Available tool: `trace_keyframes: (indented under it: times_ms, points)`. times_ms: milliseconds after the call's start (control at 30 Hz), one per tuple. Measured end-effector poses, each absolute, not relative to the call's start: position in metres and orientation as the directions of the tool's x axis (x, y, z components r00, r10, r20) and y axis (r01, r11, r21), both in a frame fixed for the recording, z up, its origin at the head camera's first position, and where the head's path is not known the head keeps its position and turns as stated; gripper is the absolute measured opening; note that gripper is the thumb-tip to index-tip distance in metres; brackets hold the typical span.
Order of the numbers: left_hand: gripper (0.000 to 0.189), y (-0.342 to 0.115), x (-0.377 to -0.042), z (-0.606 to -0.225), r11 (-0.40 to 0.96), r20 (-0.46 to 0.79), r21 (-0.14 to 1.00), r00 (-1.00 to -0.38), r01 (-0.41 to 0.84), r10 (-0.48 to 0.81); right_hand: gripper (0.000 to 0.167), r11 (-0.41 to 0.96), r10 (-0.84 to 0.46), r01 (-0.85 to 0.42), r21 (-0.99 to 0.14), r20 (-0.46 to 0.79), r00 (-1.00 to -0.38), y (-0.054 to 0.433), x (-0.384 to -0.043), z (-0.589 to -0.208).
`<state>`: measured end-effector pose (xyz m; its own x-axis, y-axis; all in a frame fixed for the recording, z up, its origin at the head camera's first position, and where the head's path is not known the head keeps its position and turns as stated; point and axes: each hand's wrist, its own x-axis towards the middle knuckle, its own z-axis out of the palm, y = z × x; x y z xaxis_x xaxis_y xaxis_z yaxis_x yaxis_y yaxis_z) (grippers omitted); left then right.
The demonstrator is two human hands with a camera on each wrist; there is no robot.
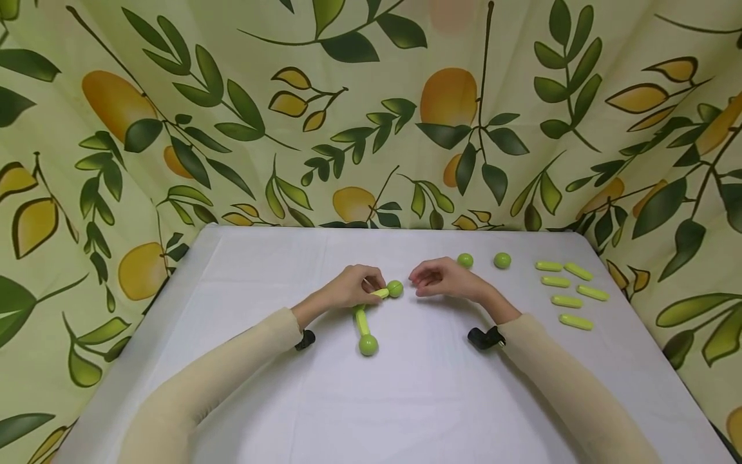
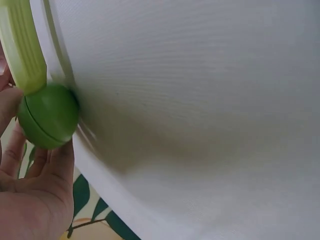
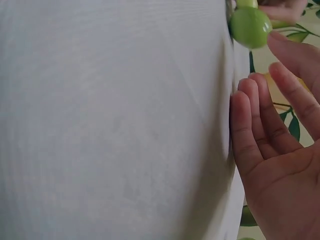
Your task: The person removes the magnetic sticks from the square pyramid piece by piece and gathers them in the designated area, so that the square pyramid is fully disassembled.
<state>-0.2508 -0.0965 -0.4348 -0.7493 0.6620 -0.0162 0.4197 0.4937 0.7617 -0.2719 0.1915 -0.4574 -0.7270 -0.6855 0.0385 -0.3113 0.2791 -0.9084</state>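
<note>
My left hand (image 1: 355,287) pinches a joined piece of green balls and light green rods at its corner. In the left wrist view, the thumb and fingers grip a green ball (image 2: 49,116) with a ribbed rod (image 2: 21,45) set in it. One rod (image 1: 362,324) runs toward the front and ends in a ball (image 1: 368,345). Another short rod (image 1: 380,294) points right, with a ball (image 1: 395,289) at its tip. Just right of that ball, my right hand (image 1: 449,280) is held with loosely bent fingers and nothing in it. The left hand partly hides the corner.
Two loose green balls (image 1: 502,260) lie behind the right hand. Several light green rods (image 1: 567,301) are spread at the right of the white table (image 1: 417,399). Black wrist devices (image 1: 485,338) sit at both cuffs. A leaf-patterned curtain (image 1: 371,148) surrounds the table's back and sides.
</note>
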Motion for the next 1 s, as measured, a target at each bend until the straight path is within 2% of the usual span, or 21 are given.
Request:
trace_keyframes:
  times_ms: [267, 567, 1000]
  points:
    - [0.016, -0.083, -0.256, -0.437, 0.472, 0.007, 0.766, -0.739, 0.437, 0.673, 0.043, 0.313, -0.694, -0.322, -0.894, 0.016, -0.720, 0.175, -0.269, -0.455]
    - [0.017, -0.084, -0.257, -0.439, 0.485, -0.006, 0.765, -0.748, 0.424, 0.664, 0.035, 0.347, -0.670, -0.351, -0.870, 0.032, -0.742, 0.167, -0.268, -0.459]
    - [0.012, -0.087, -0.257, -0.438, 0.478, -0.001, 0.754, -0.726, 0.451, 0.688, 0.032, 0.362, -0.653, -0.362, -0.859, 0.044, -0.756, 0.167, -0.262, -0.455]
